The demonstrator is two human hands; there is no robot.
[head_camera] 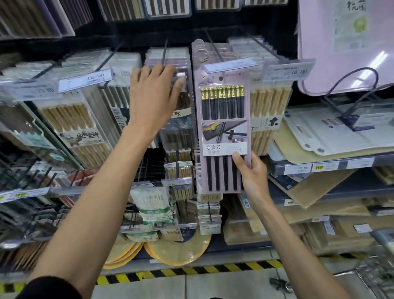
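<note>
Store shelving fills the view, with rows of packaged chopsticks hanging from peg hooks (pixel 165 52) above a yellow-and-black hazard stripe (pixel 177 272) on the floor edge. My right hand (pixel 252 175) holds the pink chopstick pack (pixel 223 128) at its lower right corner: the thumb (pixel 237 158) presses on the front face and the remaining fingers are curled behind the card, out of sight. That pack stands upright at the front of its row, showing black chopsticks with gold tips, and its top sits just behind a clear price tag (pixel 229 65). I cannot tell whether its hang hole is on the peg. My left hand (pixel 154 93) is raised to the adjacent row on the left and grips the clear chopstick pack (pixel 178 132) at its top, with the fingers bent over the upper edge and the thumb against the front. Bamboo chopstick packs (pixel 71 119) hang further left. A pink cutting board (pixel 347 31) hangs at upper right, above stacked cutting boards (pixel 331 136) on a shelf. Round bamboo mats (pixel 177 247) lie on the bottom shelf, and a shopping cart (pixel 393 263) stands at lower right.
</note>
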